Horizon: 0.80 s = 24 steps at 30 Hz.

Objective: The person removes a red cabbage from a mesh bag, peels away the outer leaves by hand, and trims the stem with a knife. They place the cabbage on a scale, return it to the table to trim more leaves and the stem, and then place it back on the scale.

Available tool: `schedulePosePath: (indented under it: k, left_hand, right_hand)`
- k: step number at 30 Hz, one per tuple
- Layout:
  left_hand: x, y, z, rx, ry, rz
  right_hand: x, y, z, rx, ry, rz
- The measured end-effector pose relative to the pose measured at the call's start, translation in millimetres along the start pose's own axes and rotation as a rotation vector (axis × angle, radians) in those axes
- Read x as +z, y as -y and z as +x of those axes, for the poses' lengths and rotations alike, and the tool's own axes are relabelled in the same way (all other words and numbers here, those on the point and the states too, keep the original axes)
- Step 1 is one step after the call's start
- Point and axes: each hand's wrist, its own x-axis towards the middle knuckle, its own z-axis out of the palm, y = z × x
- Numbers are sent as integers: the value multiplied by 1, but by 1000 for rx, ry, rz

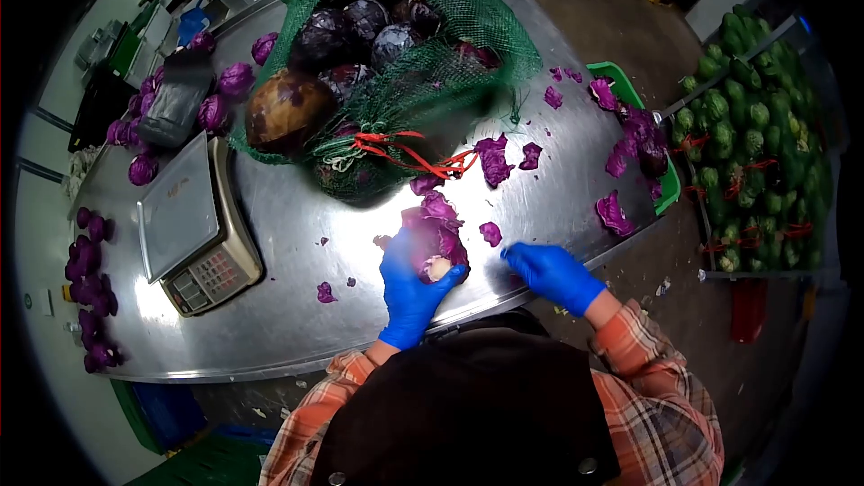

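A purple cabbage (438, 241), its pale cut stem facing me, rests on the steel table (306, 324). Wrapped around its left and lower side is my left hand (412, 292) in a blue glove. To the right of the cabbage and apart from it, my right hand (551, 274), also gloved in blue, has its fingers curled in; whatever they may hold is too small to make out. Loose purple leaves (493, 160) lie around the cabbage. Just beyond it sits a green mesh bag (450, 90) with dark cabbages (366, 20) inside and red string at its mouth.
A scale (209, 274) stands at the left. Purple cabbages (236, 79) sit at the far left, more (85, 256) along the left edge. At the right is a green bin (668, 193) with leaves, and beyond it a crate of green vegetables (751, 139).
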Motion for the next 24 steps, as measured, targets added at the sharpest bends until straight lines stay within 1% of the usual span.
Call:
schedulePosePath:
  k: [1,4,5,8,9,10,11,12,14,15,16,18,19,21,22,23,24]
  left_hand:
    - [-1,1,-2,-76,44,-28]
    - [2,3,-2,103,-54,44]
    - [3,6,-3,89,-30,30]
    - [-1,26,-8,70,38,-17]
    - [-4,32,-8,78,60,-39]
    - [-8,37,-8,84,80,-61]
    - [-15,42,-7,95,145,-62]
    - [-21,40,-6,83,169,-64]
    - [-32,40,-7,57,230,-68]
    - [-37,42,-9,16,276,-85]
    - [-41,43,-10,-16,303,-109]
    - [-52,40,-15,-85,347,-152]
    - [-53,34,-22,-228,289,-319]
    - [-51,30,-24,-402,219,-454]
    - [-51,30,-23,-486,179,-525]
    - [-52,31,-22,-419,219,-527]
    - [-54,36,-25,-416,211,-536]
  right_hand:
    - [-2,11,-7,38,90,-16]
    - [9,10,-7,3,84,54]
    - [13,6,-2,13,68,84]
    - [13,-10,16,252,118,225]
    - [8,-10,24,466,139,438]
    - [-2,-1,27,563,103,515]
    - [6,-11,31,427,36,528]
    - [17,-24,35,292,-32,539]
    - [43,-19,48,86,-78,521]
    - [56,-7,55,4,-114,567]
    - [44,19,59,-39,-75,400]
    - [59,25,75,58,215,481]
    - [69,21,78,-88,117,453]
    - [88,20,81,-380,-67,393]
    - [88,21,83,-254,-23,507]
    - [87,22,83,-123,18,616]
    - [82,25,81,13,57,722]
